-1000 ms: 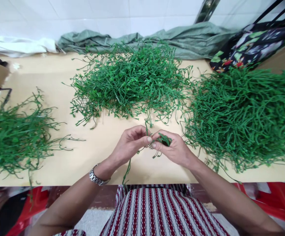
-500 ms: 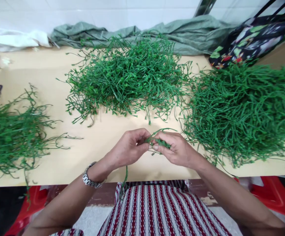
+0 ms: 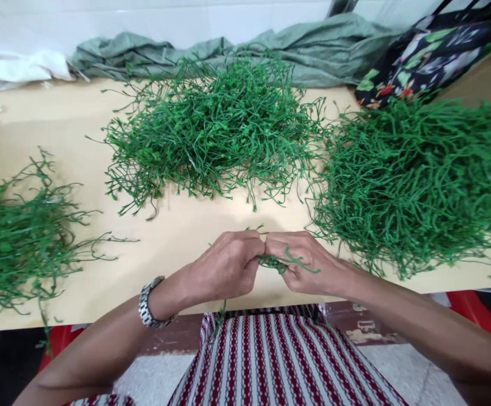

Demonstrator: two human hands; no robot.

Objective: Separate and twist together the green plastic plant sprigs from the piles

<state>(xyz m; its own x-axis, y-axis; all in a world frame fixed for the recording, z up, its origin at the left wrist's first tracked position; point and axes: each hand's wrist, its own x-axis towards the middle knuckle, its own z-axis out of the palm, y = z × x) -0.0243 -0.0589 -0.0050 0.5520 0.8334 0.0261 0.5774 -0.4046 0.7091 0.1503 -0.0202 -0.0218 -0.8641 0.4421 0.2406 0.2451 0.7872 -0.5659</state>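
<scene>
My left hand (image 3: 231,264), with a metal watch (image 3: 146,304) on its wrist, is closed above the front of the table. Knuckle to knuckle with it, my right hand (image 3: 307,262) is closed too. Both grip a small bunch of thin green stems (image 3: 274,263), which shows below the meeting fingers. A loose forked stem lies over the back of my right hand, and another hangs below my left. The fingertips are turned inward and hidden. Beyond the hands lies a loose heap of the same green stems (image 3: 215,124).
A larger stem heap (image 3: 415,186) covers the table's right side, and a smaller heap (image 3: 17,242) its left. Along the wall lies crumpled grey-green cloth (image 3: 325,53). Floral fabric (image 3: 427,62) sits at the back right. Red plastic (image 3: 478,313) shows below the table's front edge.
My hands have turned inward, so their backs now face up and the knuckles meet. The bunch now shows below the fingers. The view has shifted slightly.
</scene>
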